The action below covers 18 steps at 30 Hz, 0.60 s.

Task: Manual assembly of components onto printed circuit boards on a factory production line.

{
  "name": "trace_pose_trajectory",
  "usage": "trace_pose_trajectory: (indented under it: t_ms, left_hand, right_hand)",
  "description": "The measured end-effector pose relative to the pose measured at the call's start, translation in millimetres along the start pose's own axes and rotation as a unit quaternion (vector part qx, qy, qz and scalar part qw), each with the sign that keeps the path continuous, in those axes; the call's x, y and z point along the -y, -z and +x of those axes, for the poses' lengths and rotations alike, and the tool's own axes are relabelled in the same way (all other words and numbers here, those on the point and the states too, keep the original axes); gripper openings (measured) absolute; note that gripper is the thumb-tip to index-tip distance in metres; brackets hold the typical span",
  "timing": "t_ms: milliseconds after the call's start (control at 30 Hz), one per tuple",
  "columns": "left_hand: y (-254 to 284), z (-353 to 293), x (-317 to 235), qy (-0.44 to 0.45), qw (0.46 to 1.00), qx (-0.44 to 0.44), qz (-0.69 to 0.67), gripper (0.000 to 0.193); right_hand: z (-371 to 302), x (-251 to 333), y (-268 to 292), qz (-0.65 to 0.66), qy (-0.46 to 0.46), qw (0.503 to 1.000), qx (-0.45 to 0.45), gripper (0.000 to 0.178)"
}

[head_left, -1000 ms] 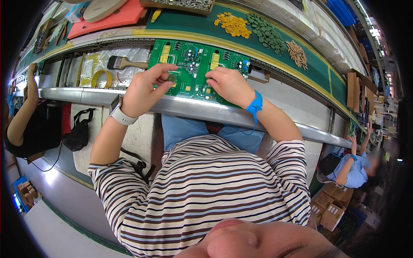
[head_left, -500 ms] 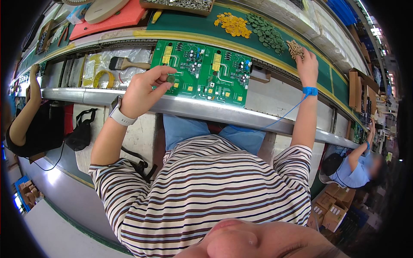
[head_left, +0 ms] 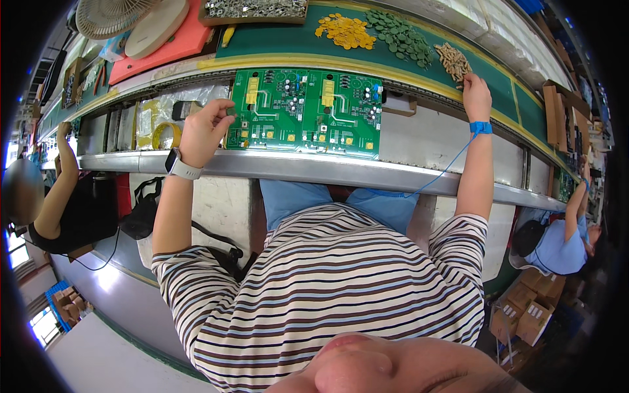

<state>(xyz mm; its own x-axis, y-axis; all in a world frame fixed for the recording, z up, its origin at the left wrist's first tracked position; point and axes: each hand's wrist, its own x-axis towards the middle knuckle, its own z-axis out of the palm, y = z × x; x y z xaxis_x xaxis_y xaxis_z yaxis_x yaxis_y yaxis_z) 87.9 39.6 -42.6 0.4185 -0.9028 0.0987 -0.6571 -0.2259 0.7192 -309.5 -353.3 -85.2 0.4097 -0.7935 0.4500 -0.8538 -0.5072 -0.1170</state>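
Observation:
A green circuit board (head_left: 278, 116) of two matching halves, fitted with yellow blocks and small parts, lies across the rails before me. My left hand (head_left: 204, 132) is at its left edge, fingers curled and thumb near the forefinger; whatever may be between them cannot be made out. At the far right, my right hand (head_left: 478, 99) has its fingertips together at the near edge of a heap of small tan parts (head_left: 452, 60). A blue wrist strap circles that wrist. Beside this heap lie flat green disc parts (head_left: 401, 40) and yellow disc parts (head_left: 346, 31).
A metal rail (head_left: 282, 168) runs along my side of the line. Left of the board are a yellow tape roll (head_left: 166, 136) and a partly hidden brush (head_left: 182, 109). A box of metal parts (head_left: 254, 9) and a fan (head_left: 108, 14) stand behind. Co-workers sit at both sides.
My left hand has moved left, from over the board, where it held a small green disc, to the board's left edge. My right hand has drawn slightly back to the heap's near edge.

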Motion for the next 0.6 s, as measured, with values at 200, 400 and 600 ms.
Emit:
trace_pose_trajectory:
  t_ms: [200,400,600]
  left_hand:
    - [-1.7,6.3,6.8,-0.042,0.997,0.027,0.066,0.023]
    - [-5.0,9.5,5.1,-0.084,0.99,0.032,0.107,0.02]
    - [-5.9,10.3,5.8,-0.078,0.99,0.029,0.111,0.019]
  right_hand:
    - [-2.0,-1.2,3.2,0.004,-0.031,0.998,-0.049,0.017]
    - [-5.0,5.6,8.0,0.003,-0.031,0.999,0.034,0.021]
    - [-6.3,12.3,16.8,0.037,-0.03,0.997,0.06,0.021]
